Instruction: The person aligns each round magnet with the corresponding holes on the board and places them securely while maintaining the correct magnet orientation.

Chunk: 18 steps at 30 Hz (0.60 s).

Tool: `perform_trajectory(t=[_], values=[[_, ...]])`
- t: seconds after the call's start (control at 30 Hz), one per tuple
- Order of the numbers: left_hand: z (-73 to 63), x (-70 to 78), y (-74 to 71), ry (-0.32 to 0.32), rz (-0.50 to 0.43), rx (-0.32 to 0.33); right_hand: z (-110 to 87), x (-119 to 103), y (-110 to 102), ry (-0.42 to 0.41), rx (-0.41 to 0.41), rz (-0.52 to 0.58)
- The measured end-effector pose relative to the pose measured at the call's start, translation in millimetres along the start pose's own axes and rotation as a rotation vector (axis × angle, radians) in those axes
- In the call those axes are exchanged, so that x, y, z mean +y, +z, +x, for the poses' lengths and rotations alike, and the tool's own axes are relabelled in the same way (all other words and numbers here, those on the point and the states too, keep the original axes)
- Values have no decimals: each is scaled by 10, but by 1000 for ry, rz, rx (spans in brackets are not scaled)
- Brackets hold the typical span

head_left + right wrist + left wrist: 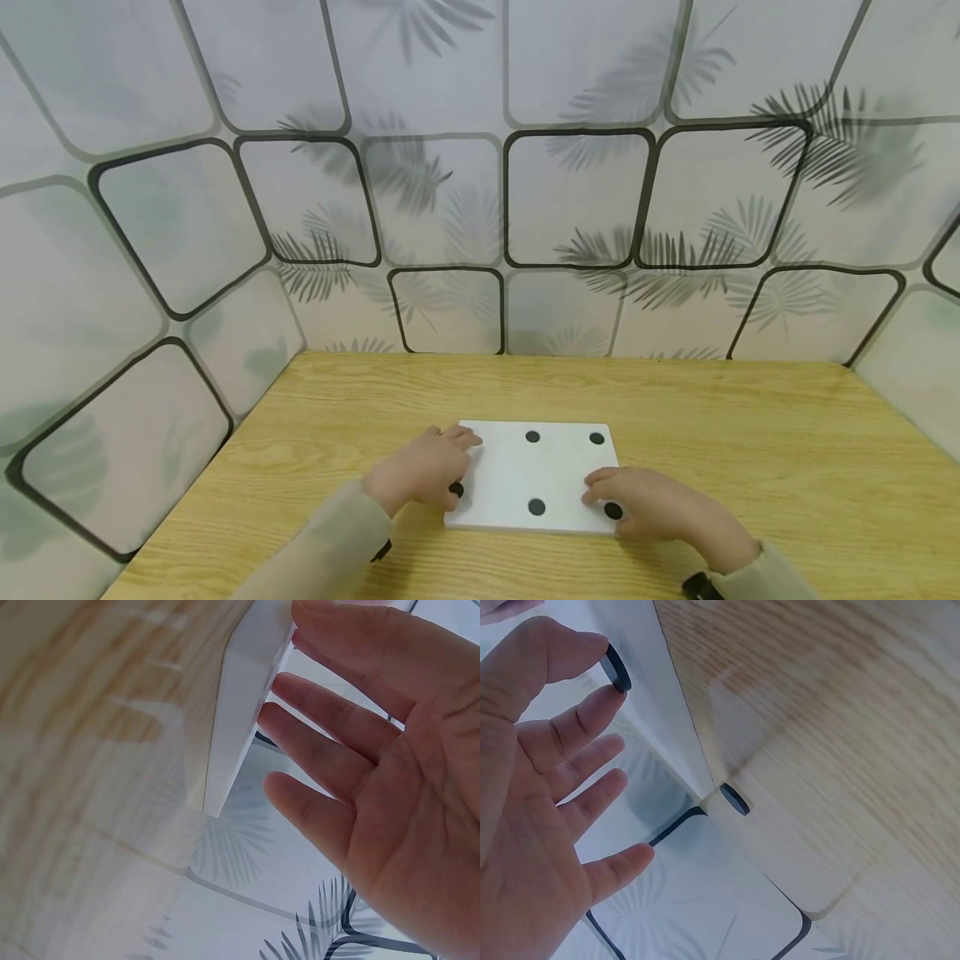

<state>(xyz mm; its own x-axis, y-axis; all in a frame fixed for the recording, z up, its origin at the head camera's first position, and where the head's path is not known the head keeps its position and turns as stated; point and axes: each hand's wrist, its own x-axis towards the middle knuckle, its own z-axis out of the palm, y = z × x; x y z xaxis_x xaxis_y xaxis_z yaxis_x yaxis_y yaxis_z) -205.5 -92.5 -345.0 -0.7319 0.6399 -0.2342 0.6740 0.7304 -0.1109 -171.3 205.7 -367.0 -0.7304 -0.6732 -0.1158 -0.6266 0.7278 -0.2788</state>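
Observation:
A white rectangular board [502, 475] lies flat on the wooden table, with several black discs on its top, such as one disc [537, 507] near the front edge. At the board's left side my left hand [431, 468] pinches a black disc [616, 669] between thumb and index finger, the other fingers spread loosely. Another black disc [735, 799] lies on the table just off the board's corner in the left wrist view; the hand hides it in the head view. My right hand [648, 500] is at the board's right edge, fingers extended over a corner disc [613, 511].
The light wooden table [750, 433] extends around the board on all sides. Patterned cloth walls [570, 308] with leaf prints and rounded squares stand behind it and at both sides. Dark straps [699, 586] show at the sleeves.

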Motion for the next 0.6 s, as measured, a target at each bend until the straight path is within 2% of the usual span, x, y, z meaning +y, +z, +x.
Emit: perform_trajectory(t=[0.6], values=[[15,67,51,33,28,-14,-9,-16,-9,-1,2,-2]])
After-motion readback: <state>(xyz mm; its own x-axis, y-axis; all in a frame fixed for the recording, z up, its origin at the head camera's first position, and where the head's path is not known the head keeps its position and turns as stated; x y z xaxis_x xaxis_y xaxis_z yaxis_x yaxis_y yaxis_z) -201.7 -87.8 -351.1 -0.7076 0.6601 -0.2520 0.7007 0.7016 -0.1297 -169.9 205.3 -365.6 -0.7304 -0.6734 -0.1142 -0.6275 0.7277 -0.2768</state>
